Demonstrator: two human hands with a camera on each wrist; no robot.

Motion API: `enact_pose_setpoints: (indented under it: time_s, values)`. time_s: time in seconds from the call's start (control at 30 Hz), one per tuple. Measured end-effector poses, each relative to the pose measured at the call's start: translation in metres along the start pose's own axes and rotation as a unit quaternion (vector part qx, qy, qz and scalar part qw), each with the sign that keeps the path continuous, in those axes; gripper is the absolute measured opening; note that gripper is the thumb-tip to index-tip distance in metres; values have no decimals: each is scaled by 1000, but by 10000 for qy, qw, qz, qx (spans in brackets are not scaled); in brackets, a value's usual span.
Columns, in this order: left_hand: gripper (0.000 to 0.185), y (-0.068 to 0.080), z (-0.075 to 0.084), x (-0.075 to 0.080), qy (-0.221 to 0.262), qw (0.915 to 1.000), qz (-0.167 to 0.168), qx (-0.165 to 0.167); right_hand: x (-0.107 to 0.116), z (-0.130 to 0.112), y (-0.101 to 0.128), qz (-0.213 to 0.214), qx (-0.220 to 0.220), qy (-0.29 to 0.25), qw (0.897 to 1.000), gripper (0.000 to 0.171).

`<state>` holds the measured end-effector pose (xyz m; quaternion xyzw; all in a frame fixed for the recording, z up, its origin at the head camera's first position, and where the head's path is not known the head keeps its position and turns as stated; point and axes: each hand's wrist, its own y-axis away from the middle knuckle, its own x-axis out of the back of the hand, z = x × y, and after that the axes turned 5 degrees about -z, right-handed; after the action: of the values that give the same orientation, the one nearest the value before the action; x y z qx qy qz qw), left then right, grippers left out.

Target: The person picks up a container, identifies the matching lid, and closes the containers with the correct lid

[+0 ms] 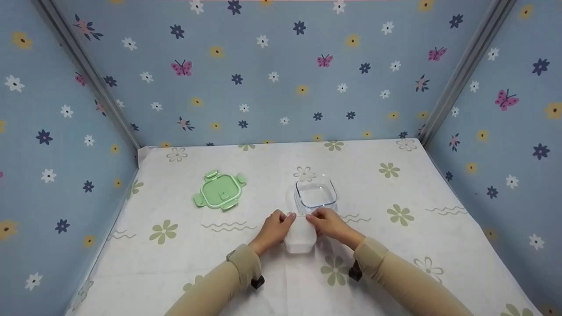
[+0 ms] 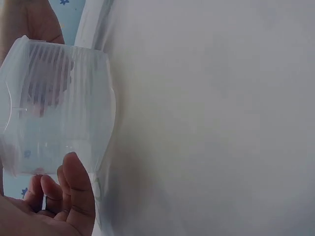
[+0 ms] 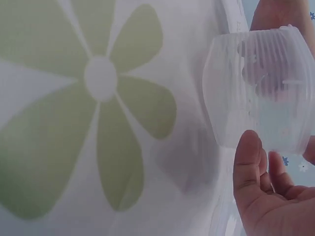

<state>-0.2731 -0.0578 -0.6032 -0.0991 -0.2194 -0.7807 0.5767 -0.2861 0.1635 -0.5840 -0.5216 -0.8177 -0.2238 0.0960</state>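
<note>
A translucent ribbed plastic cup (image 1: 300, 236) is held between both hands just above the cloth-covered table (image 1: 395, 263). My left hand (image 1: 275, 228) grips its left side and my right hand (image 1: 327, 223) grips its right side. In the left wrist view the cup (image 2: 59, 108) fills the left, with my thumb (image 2: 78, 191) against it. In the right wrist view the cup (image 3: 261, 98) is at upper right, my thumb (image 3: 248, 162) touching its wall. A clear square glass container (image 1: 315, 194) stands open just behind the hands. Its green lid (image 1: 219, 191) lies to the left.
The table is covered by a white cloth with pale green flowers. Blue flowered walls (image 1: 281, 74) close in the back and both sides, with metal corner posts (image 1: 465, 66).
</note>
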Motion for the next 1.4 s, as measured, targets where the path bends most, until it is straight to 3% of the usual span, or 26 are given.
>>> enact_pose_setpoints:
  time_s: [0.13, 0.2, 0.4, 0.67, 1.03, 1.4]
  values:
    - [44, -3, -8, 2, -282, 9988, 38, -400, 8, -3, 2, -50, 506, 136, 9986, 33]
    - [49, -2, -8, 6, -403, 9970, -122, -642, 13, -5, 3, -69, 685, 239, 9973, 41]
    - [71, 10, 0, 20, -544, 9902, -863, -958, 23, -8, 7, -124, 872, 502, 9949, 51]
    - [91, 16, 3, 30, -568, 9831, -1254, -1204, 26, -14, 14, -546, 1068, 478, 9916, 67]
    - [101, 22, -2, 32, -840, 9774, -1257, -1476, 20, -12, 26, -976, 1046, 1239, 9819, 86]
    - [96, 20, -1, 33, -946, 9759, -1359, -1423, 15, -11, 26, -894, 938, 1449, 9809, 86]
